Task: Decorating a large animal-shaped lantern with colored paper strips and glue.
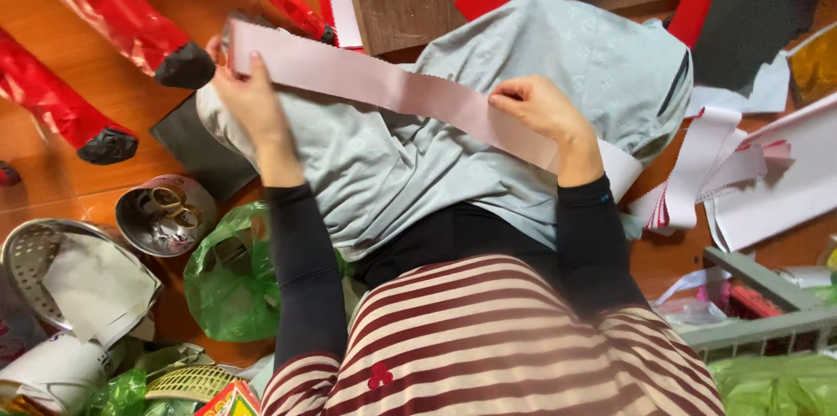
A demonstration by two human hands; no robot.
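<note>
A long pale pink paper strip point(384, 85) with a zigzag-cut edge stretches across my lap, over light grey-blue trousers point(558, 58). My left hand point(248, 98) pinches the strip's left end, thumb on top. My right hand point(536, 106) grips the strip farther right, fingers curled over its upper edge. The strip's far right end curls white below my right wrist. Both forearms wear dark sleeves.
Red foil rolls point(113, 6) with black ends lie on the orange floor at left. A metal bowl point(166, 215), a strainer point(35, 268) and a green plastic bag point(231, 276) sit lower left. White paper scraps point(767, 172) and a grey basket point(767, 311) lie right.
</note>
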